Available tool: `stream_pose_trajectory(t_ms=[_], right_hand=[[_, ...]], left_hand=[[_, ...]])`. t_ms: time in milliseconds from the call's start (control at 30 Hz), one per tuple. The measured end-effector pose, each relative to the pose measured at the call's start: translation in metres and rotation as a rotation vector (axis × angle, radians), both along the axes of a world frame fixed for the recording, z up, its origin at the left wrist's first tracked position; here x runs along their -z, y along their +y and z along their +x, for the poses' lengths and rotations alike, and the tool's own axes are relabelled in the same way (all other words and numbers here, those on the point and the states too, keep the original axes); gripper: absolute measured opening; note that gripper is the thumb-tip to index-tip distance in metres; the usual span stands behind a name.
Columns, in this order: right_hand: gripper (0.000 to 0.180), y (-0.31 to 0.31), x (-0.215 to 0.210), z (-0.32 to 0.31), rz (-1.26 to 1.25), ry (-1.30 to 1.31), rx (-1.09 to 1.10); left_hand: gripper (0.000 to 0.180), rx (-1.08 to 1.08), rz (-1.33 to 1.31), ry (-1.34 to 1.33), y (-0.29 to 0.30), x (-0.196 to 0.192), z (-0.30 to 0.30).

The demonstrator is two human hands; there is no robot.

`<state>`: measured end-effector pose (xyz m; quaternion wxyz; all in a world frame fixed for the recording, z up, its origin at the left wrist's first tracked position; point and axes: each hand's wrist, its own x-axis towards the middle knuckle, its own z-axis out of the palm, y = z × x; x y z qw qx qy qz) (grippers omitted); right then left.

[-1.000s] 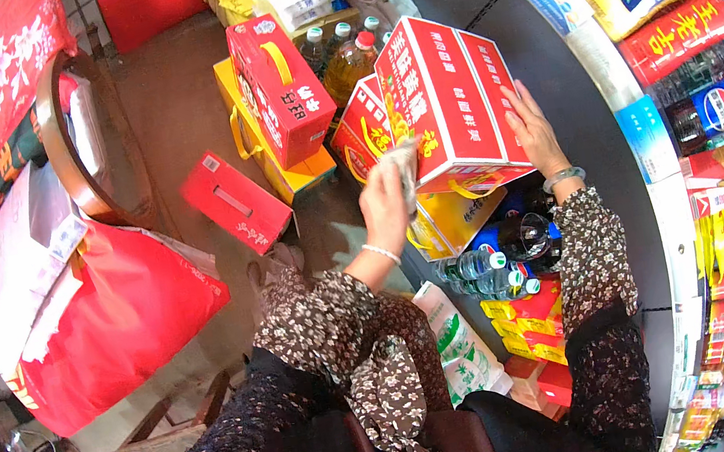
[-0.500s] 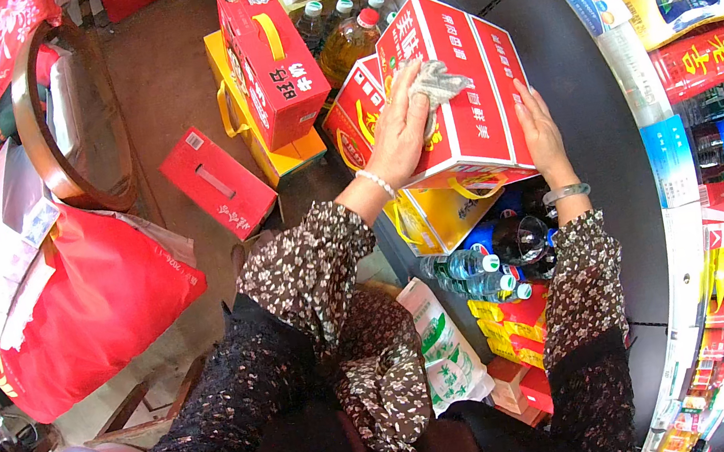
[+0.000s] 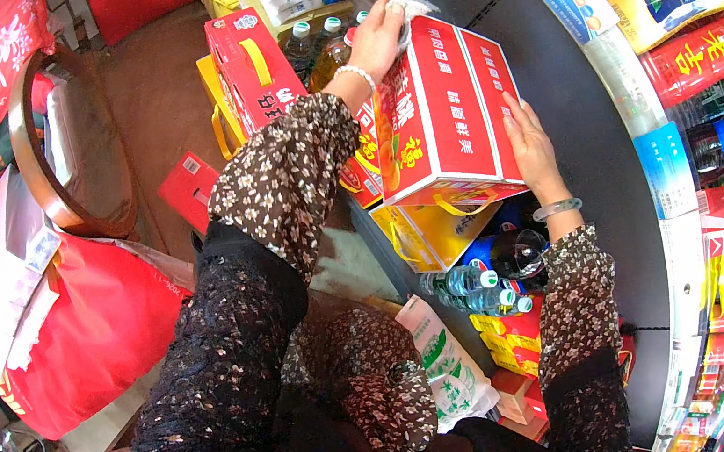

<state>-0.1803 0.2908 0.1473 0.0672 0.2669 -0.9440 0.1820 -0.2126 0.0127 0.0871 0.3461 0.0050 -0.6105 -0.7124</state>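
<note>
A red and white carton (image 3: 468,105) with a yellow handle stands tilted among the goods in front of me. My left hand (image 3: 376,40) is at its far left edge, closed on a pale cloth (image 3: 418,6) that lies against the carton's far corner. My right hand (image 3: 534,150) rests flat along the carton's right side, fingers stretched and nothing in them. Under the carton's near end is a yellow box (image 3: 416,223). Another red carton (image 3: 361,176) shows partly behind it on the left.
Bottles of water (image 3: 470,279) and dark soda (image 3: 517,251) stand near the carton. A dark counter (image 3: 602,216) curves along the right, with packaged goods beyond. On the left are a red gift box (image 3: 246,60), a wooden chair (image 3: 41,173) and a red bag (image 3: 104,333).
My left hand has moved with the cloth from the carton's left face up to its far edge. The right hand stays on the right side, slightly lower in view.
</note>
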Motion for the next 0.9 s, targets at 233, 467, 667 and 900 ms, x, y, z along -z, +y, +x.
stream_pose_trajectory(t_ms=[233, 467, 667, 900], right_hand=[[0.045, 0.000, 0.000, -0.001, -0.011, 0.021, -0.025], [0.045, -0.001, -0.001, 0.002, -0.022, 0.023, -0.010], [0.044, -0.003, -0.003, 0.005, -0.048, 0.047, -0.036], [0.044, -0.001, 0.000, 0.004, -0.042, 0.044, 0.002]], left_hand=[[0.047, -0.127, 0.074, -0.066, 0.015, 0.028, 0.008], [0.040, 0.016, 0.141, -0.291, 0.056, 0.051, 0.094], [0.039, 0.100, 0.220, -0.213, 0.093, 0.052, 0.170], [0.029, -0.158, 0.040, -0.037, 0.078, -0.001, 0.194]])
